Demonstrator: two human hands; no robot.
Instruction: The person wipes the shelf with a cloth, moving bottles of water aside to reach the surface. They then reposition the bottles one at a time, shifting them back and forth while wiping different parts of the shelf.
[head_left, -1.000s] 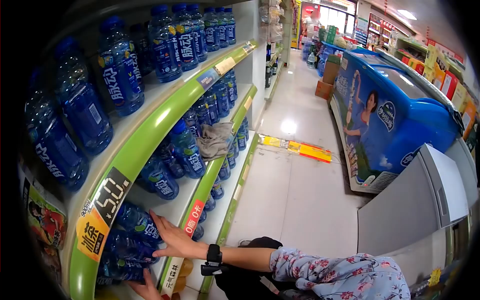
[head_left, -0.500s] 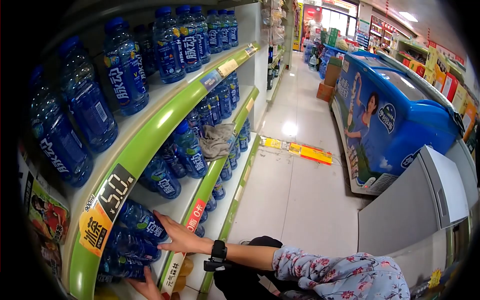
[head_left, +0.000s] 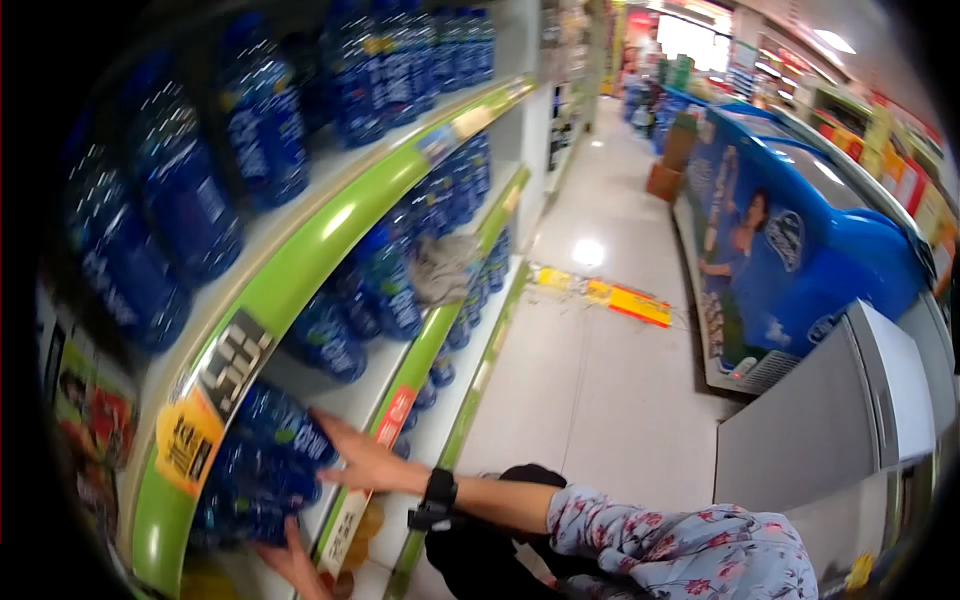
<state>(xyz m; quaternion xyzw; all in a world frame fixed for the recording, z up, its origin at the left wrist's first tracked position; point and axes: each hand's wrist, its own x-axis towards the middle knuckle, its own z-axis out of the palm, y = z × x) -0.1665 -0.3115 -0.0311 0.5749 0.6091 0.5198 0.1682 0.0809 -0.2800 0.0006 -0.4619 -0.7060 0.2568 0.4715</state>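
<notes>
My right hand (head_left: 365,460), with a black band on its wrist, holds the near end of a blue-labelled bottle (head_left: 285,425) lying on the middle shelf. Its fingers are at the upper side and its thumb reaches lower. Against the lower side of the same group of lying bottles (head_left: 245,510) is my left hand (head_left: 290,562), its fingers partly hidden. Behind them, more blue bottles (head_left: 385,280) lean or stand on this shelf. A grey cloth (head_left: 440,268) rests at the shelf's front edge.
Large blue bottles (head_left: 262,130) line the upper shelf, above a green price rail (head_left: 300,270). A blue chest freezer (head_left: 800,230) and a grey-white cabinet (head_left: 800,410) stand at the right. Yellow-red tape (head_left: 630,303) marks the aisle floor. Boxes (head_left: 672,160) sit farther back.
The view has shifted slightly and is blurred. Both hands remain at the lying bottles, which have shifted a little with them.
</notes>
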